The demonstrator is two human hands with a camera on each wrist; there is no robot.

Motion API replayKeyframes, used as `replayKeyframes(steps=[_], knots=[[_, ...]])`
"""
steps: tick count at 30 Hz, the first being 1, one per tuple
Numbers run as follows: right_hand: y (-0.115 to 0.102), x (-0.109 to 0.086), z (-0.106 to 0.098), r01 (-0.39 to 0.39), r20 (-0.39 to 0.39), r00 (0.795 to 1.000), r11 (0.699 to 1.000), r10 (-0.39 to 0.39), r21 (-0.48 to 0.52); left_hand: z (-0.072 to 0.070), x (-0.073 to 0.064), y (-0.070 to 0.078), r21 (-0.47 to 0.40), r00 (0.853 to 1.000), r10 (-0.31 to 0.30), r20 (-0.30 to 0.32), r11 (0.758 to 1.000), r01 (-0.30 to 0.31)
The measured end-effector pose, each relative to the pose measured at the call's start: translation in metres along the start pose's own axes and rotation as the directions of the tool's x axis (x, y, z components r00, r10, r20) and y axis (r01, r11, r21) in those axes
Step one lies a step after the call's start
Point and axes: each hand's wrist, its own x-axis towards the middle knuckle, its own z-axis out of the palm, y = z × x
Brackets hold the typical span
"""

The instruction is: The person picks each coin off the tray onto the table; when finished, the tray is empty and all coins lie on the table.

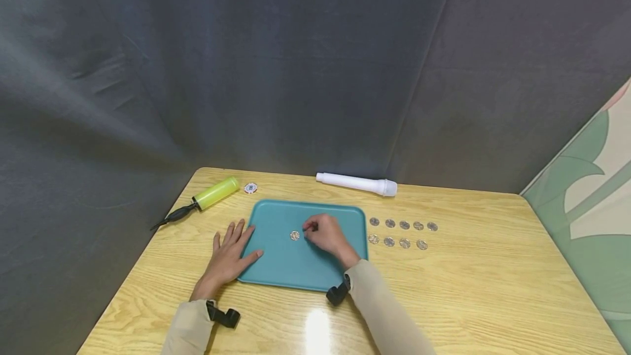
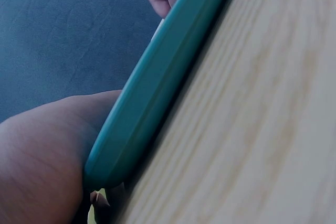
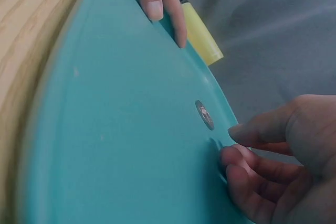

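A teal tray [image 1: 286, 273] lies on the table, with one silver coin [image 1: 294, 235] flat on its surface. My right hand [image 1: 322, 233] hovers over the tray just right of that coin [image 3: 205, 115]. In the right wrist view its fingers bend inward, the thumb stands apart from the index finger, and nothing shows between them. Spread fingers of my left hand [image 1: 229, 256] rest over the tray's left rim, with the thumb lying inside it. The left wrist view shows the tray's side wall [image 2: 142, 93] against that hand.
Several coins [image 1: 389, 241] form two rows on the table [image 1: 483, 267] right of the tray. Behind the tray lies a white microphone-shaped stick [image 1: 352, 182]. A yellow-green hand pump [image 1: 217, 193] and a poker chip [image 1: 251, 188] lie at the back left. A dark curtain [image 1: 305, 70] hangs behind.
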Motion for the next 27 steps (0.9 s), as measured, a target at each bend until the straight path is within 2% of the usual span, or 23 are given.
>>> replayKeyframes(steps=[10,17,27], knots=[[-0.006,0.005,0.015,-0.034,0.038,0.999,0.997,0.037,-0.065,0.0,-0.002,0.001,0.01,1.0,0.015,-0.021,1.0,-0.014],[-0.016,0.005,0.021,-0.046,0.056,0.997,0.997,0.049,-0.054,0.001,-0.001,-0.001,0.016,1.0,0.002,-0.008,1.0,-0.002],[-0.018,0.008,0.028,-0.069,-0.001,0.998,0.992,0.069,-0.103,0.001,0.001,-0.001,0.021,1.0,0.002,-0.003,1.0,-0.002]])
